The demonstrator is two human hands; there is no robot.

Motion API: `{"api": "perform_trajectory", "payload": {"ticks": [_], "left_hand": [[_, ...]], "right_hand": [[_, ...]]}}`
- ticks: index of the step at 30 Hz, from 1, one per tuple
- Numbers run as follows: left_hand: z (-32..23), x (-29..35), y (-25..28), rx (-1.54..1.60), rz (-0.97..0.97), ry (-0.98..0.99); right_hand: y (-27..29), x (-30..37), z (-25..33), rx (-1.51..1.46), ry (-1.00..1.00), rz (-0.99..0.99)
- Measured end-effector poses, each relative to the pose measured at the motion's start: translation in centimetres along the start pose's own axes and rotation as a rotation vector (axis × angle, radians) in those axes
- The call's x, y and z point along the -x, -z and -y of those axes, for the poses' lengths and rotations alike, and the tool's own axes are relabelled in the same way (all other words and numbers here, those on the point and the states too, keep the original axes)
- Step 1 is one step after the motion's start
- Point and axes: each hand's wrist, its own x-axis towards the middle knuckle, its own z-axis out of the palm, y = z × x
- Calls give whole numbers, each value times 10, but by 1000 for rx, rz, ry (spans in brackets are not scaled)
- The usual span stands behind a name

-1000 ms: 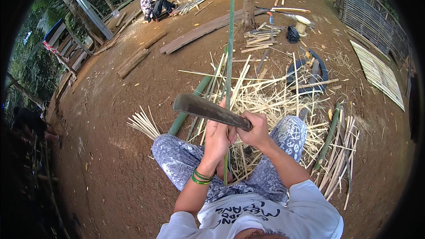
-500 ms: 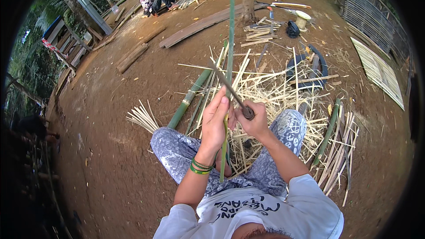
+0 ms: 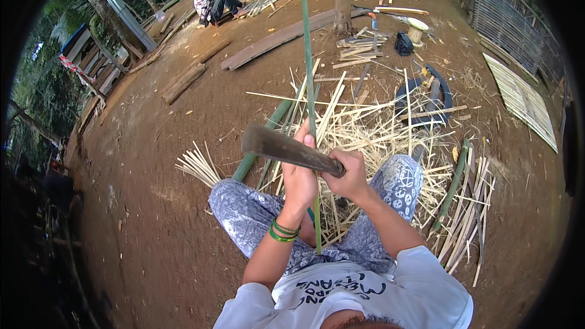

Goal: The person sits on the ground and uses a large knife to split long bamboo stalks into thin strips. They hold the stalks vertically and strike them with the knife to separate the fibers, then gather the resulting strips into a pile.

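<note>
Knife [image 3: 286, 150]: turned broadside across green strip [image 3: 310, 85], clenched in right hand [image 3: 349, 176]; left hand [image 3: 300, 178], curled round strip, best kept clear.

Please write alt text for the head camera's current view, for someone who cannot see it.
A person's right hand grips a broad-bladed, dark metal knife; the left hand holds a long, narrow green bamboo strip. Thin, pale bamboo-like strips litter the brown dirt ground beyond.

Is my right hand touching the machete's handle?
Touching: the head view shows the right hand wrapped around the handle end of the machete, with no gap between them.
</note>
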Motion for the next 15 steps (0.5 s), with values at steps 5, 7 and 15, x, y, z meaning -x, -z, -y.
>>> {"api": "perform_trajectory", "payload": {"ticks": [5,7,15], "left_hand": [[0,1,2,-127,2,-44],[5,2,2,-102,10,-49],[-3,17,4,82,253,88]], "right_hand": [[-3,-3,-1,-24,47,-9],[-2,-4,-3,-18,36,2],[5,-23,-13,7,24,-114]]}}
